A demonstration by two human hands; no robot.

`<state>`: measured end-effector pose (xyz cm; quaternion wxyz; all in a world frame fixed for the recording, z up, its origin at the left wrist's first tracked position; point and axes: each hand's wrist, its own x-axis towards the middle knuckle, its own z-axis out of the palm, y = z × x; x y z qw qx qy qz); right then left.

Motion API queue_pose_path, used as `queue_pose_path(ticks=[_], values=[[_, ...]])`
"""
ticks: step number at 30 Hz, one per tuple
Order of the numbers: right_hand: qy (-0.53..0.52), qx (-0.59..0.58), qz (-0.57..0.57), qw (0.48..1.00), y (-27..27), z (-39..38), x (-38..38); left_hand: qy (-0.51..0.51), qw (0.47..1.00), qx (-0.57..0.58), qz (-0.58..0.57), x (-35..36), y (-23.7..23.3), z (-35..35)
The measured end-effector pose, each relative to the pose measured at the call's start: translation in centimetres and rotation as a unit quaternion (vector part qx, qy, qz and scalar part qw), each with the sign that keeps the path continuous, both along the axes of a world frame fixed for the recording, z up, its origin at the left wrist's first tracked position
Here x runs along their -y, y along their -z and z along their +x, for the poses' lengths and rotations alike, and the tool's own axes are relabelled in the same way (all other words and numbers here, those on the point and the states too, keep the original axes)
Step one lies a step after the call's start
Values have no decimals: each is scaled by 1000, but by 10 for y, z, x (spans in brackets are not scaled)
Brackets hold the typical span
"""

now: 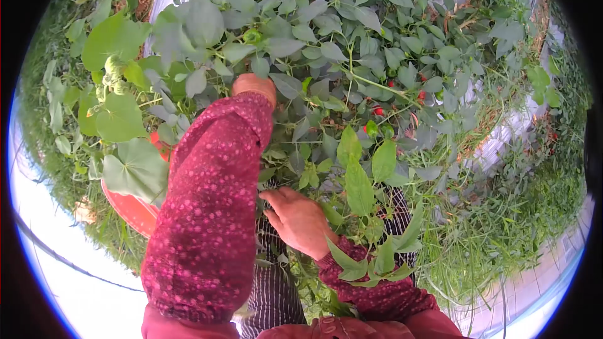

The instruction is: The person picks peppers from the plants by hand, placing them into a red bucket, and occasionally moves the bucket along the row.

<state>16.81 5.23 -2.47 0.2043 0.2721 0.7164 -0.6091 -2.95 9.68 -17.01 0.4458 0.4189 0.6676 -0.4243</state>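
Note:
My left hand reaches forward into the pepper plants, its fingers hidden under the leaves, so what they touch or hold does not show. Near it a green pepper hangs among the foliage. My right hand is lower down, by my knees in striped trousers. Its fingers point left, slightly apart, with nothing visible in them. Leafy stems rise beside this hand. Red peppers show among the leaves to the right.
To the left, a red bucket is partly covered by my left sleeve and a broad leaf. Red peppers appear behind that leaf. Pale ground sheeting runs between the rows, and grass grows at the right.

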Motion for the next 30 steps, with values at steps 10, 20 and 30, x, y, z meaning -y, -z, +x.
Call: queue_pose_path(ticks=[10, 20, 30], values=[[9, 2, -24, 1000, -2, -2, 1, -82, 989, 38, 117, 20, 46, -15], [21, -15, -23, 999, -1, 0, 6, -143, 981, 69, 110, 88, 167, -23], [32, -22, -36, 999, 0, 2, 8, -54, 992, 69, -90, 15, 12, 4]])
